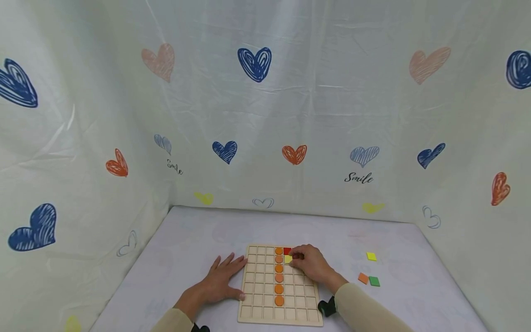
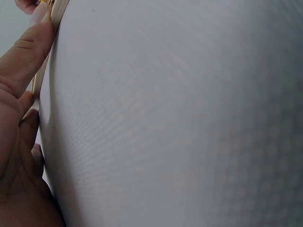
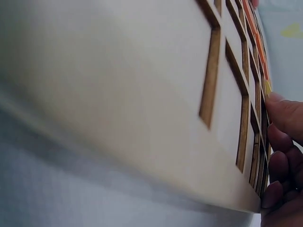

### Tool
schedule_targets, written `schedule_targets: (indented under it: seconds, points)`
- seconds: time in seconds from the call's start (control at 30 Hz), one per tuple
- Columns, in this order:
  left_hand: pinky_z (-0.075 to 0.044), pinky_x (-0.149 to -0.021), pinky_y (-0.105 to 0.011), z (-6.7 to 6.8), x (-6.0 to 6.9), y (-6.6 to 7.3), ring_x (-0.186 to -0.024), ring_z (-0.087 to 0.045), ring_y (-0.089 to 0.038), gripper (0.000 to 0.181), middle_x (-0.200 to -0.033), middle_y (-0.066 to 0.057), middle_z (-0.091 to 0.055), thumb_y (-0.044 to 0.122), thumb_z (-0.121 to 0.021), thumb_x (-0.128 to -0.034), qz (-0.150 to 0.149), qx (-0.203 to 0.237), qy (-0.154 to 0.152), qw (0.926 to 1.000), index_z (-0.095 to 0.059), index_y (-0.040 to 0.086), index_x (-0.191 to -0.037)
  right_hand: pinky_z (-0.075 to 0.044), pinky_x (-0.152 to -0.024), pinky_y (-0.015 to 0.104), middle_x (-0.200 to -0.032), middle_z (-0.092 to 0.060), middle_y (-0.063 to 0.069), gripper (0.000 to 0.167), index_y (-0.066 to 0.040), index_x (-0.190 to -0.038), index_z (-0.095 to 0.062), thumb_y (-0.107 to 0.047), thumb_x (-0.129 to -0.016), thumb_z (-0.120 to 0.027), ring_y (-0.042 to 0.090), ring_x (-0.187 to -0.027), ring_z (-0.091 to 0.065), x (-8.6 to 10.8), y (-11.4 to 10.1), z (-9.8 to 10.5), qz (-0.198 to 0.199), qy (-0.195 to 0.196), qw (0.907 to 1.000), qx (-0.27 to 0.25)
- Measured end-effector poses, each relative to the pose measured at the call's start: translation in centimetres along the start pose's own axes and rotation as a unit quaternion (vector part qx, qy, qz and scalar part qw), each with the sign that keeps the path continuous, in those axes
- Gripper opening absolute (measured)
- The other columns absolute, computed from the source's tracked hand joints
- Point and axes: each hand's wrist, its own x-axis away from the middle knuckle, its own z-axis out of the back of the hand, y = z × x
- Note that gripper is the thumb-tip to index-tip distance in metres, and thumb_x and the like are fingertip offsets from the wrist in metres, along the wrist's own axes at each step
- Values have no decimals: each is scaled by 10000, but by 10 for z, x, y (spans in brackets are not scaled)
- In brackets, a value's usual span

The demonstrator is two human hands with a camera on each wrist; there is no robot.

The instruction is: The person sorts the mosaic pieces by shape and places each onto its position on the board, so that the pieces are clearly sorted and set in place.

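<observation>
Head view: the board [image 1: 258, 289] lies flat on the counter [image 1: 207, 226], both my hands at it.
Yellow tile [image 1: 288, 260]: at the cell just below the red tile [image 1: 287, 251], right of the column of discs [image 1: 279, 268]; whether it sits fully down, I cannot tell.
Right hand [image 1: 313, 265]: thumb and forefinger pinching the yellow tile, as I judge it; letting go with a corner on the grid could leave it tilted, and a careless forefinger might nudge the red tile.
Left hand [image 1: 220, 281]: fingers spread, thumb at the board's left edge; too hard a push from here could skid the board and spoil my aim.
Black mount [image 1: 327, 306]: close by the board's right edge; a low wrist might knock it there and jolt the discs.
Loose pieces: spare yellow [image 1: 371, 256], orange tile [image 1: 363, 278] and green tile [image 1: 374, 281], right of the board; my sleeve [image 1: 367, 306], swung wide, could sweep them.
</observation>
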Motion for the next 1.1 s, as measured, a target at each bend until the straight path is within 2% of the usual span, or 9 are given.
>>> schedule_targets:
  seconds: [0.43, 0.87, 1.1]
  points:
    - [39, -1308, -679, 1, 1, 1, -1623, -163, -438, 1046, -1700, -109, -383, 508, -892, -759, -52, 63, 2, 10000, -435, 115, -1615, -504, -765, 278, -918, -652, -55, 129, -108, -1049, -779, -125, -924, -802, 143, -887, -519, 0, -6, 1, 40, -1, 10000, -24]
    - [34, -1315, -662, -3, -2, -5, -1624, -170, -422, 1059, -1701, -83, -388, 545, -886, -748, 29, -1, 20, 10000, -436, 142, -1618, -521, -768, 288, -948, -663, -31, 158, -94, -1063, -769, -123, -914, -812, 151, -890, -534, 1, -7, 1, 70, 5, 10000, -28]
    - [32, -1306, -685, -2, -1, -5, -1624, -167, -430, 1052, -1701, -104, -382, 531, -885, -760, -84, 16, 24, 10000, -430, 125, -1619, -541, -768, 273, -990, -685, -12, 162, -83, -1070, -766, -107, -916, -807, 139, -893, -572, 1, -7, 2, 150, -6, 9998, -108]
